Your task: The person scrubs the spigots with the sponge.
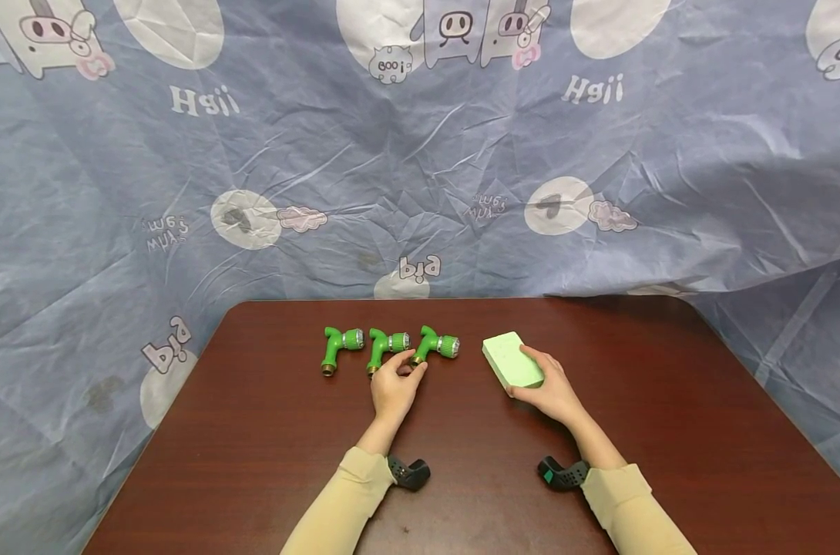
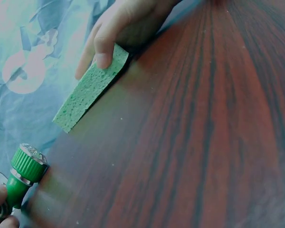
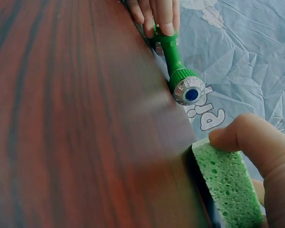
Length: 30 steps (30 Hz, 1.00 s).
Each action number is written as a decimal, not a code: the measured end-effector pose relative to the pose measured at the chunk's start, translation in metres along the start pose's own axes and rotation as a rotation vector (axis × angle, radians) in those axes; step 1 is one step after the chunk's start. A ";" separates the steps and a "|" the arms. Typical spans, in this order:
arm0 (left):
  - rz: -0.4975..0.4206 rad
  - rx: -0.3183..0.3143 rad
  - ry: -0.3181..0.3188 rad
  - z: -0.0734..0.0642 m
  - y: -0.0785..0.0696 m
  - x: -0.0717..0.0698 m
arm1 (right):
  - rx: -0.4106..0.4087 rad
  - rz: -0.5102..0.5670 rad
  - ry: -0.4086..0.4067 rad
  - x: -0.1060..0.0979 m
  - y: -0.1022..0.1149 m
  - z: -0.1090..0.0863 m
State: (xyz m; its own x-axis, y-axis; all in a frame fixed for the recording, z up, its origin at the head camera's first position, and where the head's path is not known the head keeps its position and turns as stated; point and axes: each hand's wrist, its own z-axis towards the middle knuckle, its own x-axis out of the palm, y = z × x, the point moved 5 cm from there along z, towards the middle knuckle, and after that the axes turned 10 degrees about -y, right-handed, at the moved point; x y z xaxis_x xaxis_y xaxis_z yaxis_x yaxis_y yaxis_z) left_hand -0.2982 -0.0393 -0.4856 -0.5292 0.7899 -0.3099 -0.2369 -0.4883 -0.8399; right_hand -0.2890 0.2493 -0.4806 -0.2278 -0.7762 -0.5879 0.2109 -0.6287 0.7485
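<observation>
Three green hose nozzles with ribbed heads and brass-coloured ends are lined up on the table. My left hand (image 1: 394,391) pinches the lower end of the rightmost nozzle (image 1: 430,344) between thumb and fingers. In the right wrist view, that nozzle (image 3: 173,57) shows its round dial face, with the left fingers around its other end. My right hand (image 1: 552,389) grips a light green sponge (image 1: 512,361) by its near right part, thumb at the near edge. The sponge's porous side (image 2: 88,97) shows in the left wrist view, close over the table.
The middle nozzle (image 1: 378,347) is just left of my left hand, and another nozzle (image 1: 333,348) lies farther left. Behind the dark red-brown wooden table (image 1: 475,478) hangs a wrinkled blue printed cloth (image 1: 406,154). Black bands are worn on both wrists.
</observation>
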 end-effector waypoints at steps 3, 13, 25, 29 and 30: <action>-0.057 -0.012 0.021 0.000 0.000 0.001 | 0.004 0.016 -0.012 -0.001 0.000 0.000; -0.197 -0.108 0.058 0.001 0.000 0.002 | 0.036 0.097 0.003 -0.002 0.001 0.000; -0.192 -0.163 0.049 0.001 0.000 0.001 | 0.040 0.097 0.088 0.002 0.003 -0.003; -0.207 -0.175 0.050 0.001 -0.001 0.000 | -0.026 0.085 0.063 0.001 0.005 -0.003; -0.209 -0.179 0.053 0.001 -0.001 0.000 | -0.034 0.083 0.060 0.001 0.006 -0.003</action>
State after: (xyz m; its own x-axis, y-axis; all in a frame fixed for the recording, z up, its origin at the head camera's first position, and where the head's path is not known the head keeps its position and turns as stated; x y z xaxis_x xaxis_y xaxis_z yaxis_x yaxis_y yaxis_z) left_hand -0.2984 -0.0391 -0.4843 -0.4394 0.8872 -0.1406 -0.1860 -0.2431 -0.9520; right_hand -0.2854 0.2453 -0.4776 -0.1514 -0.8265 -0.5422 0.2592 -0.5625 0.7851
